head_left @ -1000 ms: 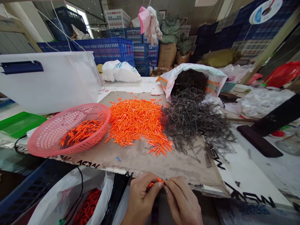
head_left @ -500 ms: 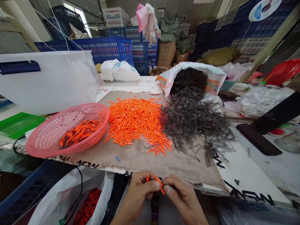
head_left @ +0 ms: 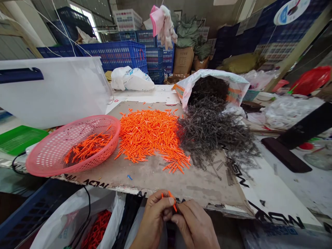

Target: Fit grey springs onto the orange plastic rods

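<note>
Both hands are brought close together at the near edge of the surface, and the wrists are seen coming from below. The left hand is turned inward with its fingers curled; by its grip a thin orange piece is pinched between thumb and forefinger, and this piece is held slanted. The tip of a second orange piece is seen above the curled forefinger. The right hand is bent toward the left one, its back turned up, and its fingertips are placed just beside the pinched piece. Whether something is pinched by its grip cannot be told. Beyond the hands, a heap of orange pieces is spread on the surface, between a pink basket and a pile of dark springs.
</note>
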The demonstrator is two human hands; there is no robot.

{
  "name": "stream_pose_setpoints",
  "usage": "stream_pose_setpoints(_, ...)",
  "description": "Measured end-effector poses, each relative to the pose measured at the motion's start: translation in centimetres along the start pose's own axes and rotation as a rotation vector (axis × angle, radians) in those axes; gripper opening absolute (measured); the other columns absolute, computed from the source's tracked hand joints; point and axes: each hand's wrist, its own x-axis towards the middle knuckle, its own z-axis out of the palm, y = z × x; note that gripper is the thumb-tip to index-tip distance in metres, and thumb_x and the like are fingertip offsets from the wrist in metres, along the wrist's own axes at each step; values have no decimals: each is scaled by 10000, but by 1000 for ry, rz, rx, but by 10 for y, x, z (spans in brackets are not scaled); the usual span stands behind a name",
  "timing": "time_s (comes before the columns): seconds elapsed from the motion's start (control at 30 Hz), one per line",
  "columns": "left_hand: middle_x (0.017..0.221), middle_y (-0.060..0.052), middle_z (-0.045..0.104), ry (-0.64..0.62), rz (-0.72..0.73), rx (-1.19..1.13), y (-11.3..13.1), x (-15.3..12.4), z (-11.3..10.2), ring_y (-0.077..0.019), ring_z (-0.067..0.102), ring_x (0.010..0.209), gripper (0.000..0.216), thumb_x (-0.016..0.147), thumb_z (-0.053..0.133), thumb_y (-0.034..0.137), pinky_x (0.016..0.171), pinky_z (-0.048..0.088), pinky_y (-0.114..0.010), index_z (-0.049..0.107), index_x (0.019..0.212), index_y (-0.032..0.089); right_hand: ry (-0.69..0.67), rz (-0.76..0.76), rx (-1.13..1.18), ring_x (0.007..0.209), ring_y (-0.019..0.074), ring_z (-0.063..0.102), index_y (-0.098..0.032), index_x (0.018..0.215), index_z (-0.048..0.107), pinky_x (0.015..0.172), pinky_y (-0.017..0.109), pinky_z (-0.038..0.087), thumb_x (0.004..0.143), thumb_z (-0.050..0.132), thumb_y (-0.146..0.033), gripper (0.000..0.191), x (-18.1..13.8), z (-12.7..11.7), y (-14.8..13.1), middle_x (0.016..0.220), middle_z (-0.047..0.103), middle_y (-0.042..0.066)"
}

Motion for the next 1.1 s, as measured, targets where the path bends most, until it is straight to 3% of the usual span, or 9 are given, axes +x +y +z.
stream_pose_setpoints(0.13, 616, -18, 600, 2, -12, -75, 17, 7, -4, -84, 421, 471, 105, 678, 632, 235, 433, 224, -205, 566, 642, 162, 170, 241, -255, 843, 220, 631, -189, 1075, 604, 745, 312, 489, 984, 431, -397, 286, 6, -24, 48, 927, 670, 82)
stream_pose_setpoints(0.23, 528, 45, 508, 4, -105, -186, 29, 16, -4, -92, 436, 446, 154, 670, 661, 258, 431, 229, -198, 535, 734, 195, 163, 341, -550, 909, 279, 600, -172, 1002, 632, 792, 393, 470, 967, 411, -330, 274, 19, -41, 94, 983, 638, 129)
stream_pose_setpoints(0.37, 507, 98, 386, 11, -92, -134, 34, 26, 5, -55, 351, 412, 273, 687, 732, 321, 453, 280, -186, 492, 725, 195, 160, 301, -572, 794, 243, 592, -191, 878, 634, 707, 355, 469, 949, 405, -269, 252, 29, -46, 123, 891, 626, 97)
stream_pose_setpoints(0.47, 529, 107, 342, 0, 60, 92, 35, 34, 11, -59, 309, 422, 279, 757, 690, 405, 499, 355, -207, 507, 752, 194, 180, 278, -574, 760, 233, 578, -193, 856, 630, 689, 351, 464, 952, 402, -275, 261, 30, -47, 124, 865, 611, 92)
stream_pose_setpoints(0.53, 554, 85, 380, 26, 243, 416, 38, 43, 12, -88, 351, 457, 246, 841, 577, 430, 528, 380, -233, 528, 772, 198, 196, 259, -578, 787, 241, 570, -196, 849, 629, 718, 364, 462, 955, 408, -288, 262, 29, -48, 120, 897, 611, 101)
stream_pose_setpoints(0.63, 678, 5, 548, 71, 520, 1068, 40, 60, 13, -169, 522, 664, 173, 869, 512, 291, 645, 396, -275, 572, 737, 196, 214, 190, -578, 848, 254, 557, -202, 883, 627, 757, 380, 455, 961, 408, -281, 246, 30, -44, 107, 1005, 623, 114)
stream_pose_setpoints(0.7, 777, -37, 608, 89, 562, 1267, 37, 69, 15, -217, 558, 782, 85, 809, 562, 193, 713, 384, -304, 603, 734, 192, 190, 128, -546, 873, 250, 560, -209, 902, 622, 760, 368, 455, 966, 394, -244, 239, 31, -36, 96, 1029, 634, 106)
stream_pose_setpoints(0.9, 907, -67, 626, 106, 546, 1337, 25, 70, 8, -244, 570, 816, 138, 847, 527, 169, 717, 355, -309, 650, 835, 230, 130, 65, -390, 792, 205, 600, -213, 923, 595, 708, 306, 466, 987, 362, -213, 241, 28, -16, 79, 858, 654, 60)
stream_pose_setpoints(1.1, 767, -43, 559, 156, 556, 1303, 27, 62, -1, -223, 537, 683, 167, 816, 588, 166, 645, 312, -287, 593, 661, 227, 154, 79, -358, 789, 208, 631, -189, 1000, 604, 680, 306, 501, 986, 400, -264, 218, 26, -15, 81, 856, 659, 69)
